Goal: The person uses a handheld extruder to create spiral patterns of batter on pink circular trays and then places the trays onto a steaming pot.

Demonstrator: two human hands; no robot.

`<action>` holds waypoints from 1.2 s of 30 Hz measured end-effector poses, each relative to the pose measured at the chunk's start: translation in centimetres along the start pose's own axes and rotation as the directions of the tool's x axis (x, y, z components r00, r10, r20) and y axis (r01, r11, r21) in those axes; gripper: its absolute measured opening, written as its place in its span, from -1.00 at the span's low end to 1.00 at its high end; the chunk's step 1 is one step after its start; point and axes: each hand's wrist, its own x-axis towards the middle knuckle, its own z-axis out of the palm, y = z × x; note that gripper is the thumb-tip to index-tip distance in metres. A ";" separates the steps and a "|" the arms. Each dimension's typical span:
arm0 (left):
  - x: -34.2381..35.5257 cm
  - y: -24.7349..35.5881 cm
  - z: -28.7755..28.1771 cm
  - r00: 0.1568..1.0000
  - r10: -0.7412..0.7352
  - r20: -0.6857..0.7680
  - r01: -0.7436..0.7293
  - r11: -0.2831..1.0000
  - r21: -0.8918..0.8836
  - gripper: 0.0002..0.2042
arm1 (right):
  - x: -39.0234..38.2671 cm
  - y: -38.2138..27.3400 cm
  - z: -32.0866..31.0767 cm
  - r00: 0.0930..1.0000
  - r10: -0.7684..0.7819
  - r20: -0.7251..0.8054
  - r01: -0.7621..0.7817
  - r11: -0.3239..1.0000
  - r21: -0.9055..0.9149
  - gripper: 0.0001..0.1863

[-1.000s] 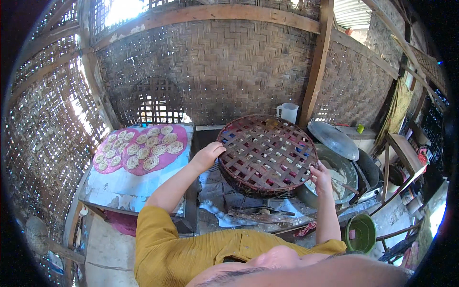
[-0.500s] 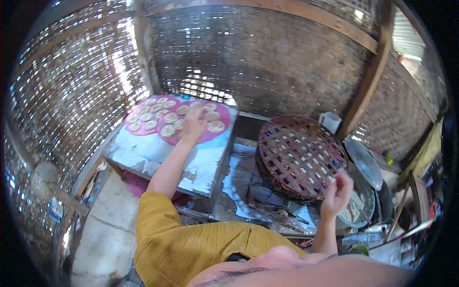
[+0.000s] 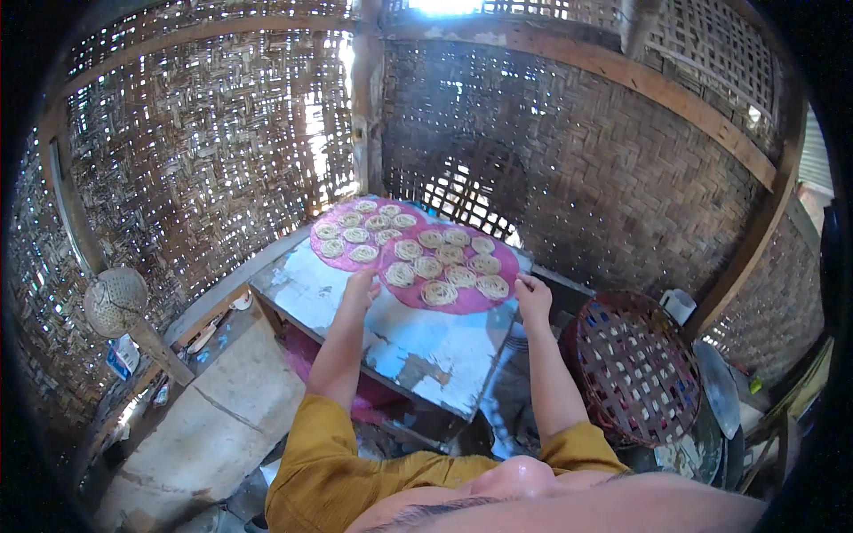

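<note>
Both hands reach to a round pink tray (image 3: 462, 302) of coiled noodle rounds (image 3: 439, 292) on a worn blue-and-white table (image 3: 418, 342). The left hand (image 3: 361, 286) touches its near edge; the right hand (image 3: 533, 295) pinches its right rim.

A rustic cooking hut, open to daylight. Walled in woven bamboo matting (image 3: 222, 178) on rough timber posts (image 3: 366, 98), with sun leaking through the gaps. At the centre, a worn table (image 3: 418, 342) with peeling blue paint; on its far corner, pink round mats (image 3: 462, 298) carrying coiled noodle rounds (image 3: 439, 292). To the right, a woven lattice lid (image 3: 633, 366) over a cooking pot. At left, a strainer ladle (image 3: 115, 300) against the wall.
</note>
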 end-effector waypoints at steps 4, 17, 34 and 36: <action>1.1 -0.2 0.7 0.995 -0.098 0.019 0.098 0.995 0.002 -0.59 | 6.4 2.7 3.1 0.997 0.067 0.030 -0.045 0.879 -0.475 -0.75; 5.6 -0.9 1.5 0.996 0.070 0.048 -0.083 0.901 0.425 -0.71 | 13.0 8.7 6.4 0.984 0.175 0.017 -0.107 0.671 -0.734 -0.73; -2.3 7.8 9.5 0.859 0.405 0.315 -0.503 0.547 0.669 -0.67 | 15.8 -4.8 1.4 0.925 -0.217 0.312 0.364 0.740 -0.565 -0.72; -1.4 8.4 10.2 0.761 0.567 0.315 -0.609 0.459 0.647 -0.72 | 15.9 -6.9 -1.5 0.935 -0.186 0.302 0.326 0.784 -0.528 -0.75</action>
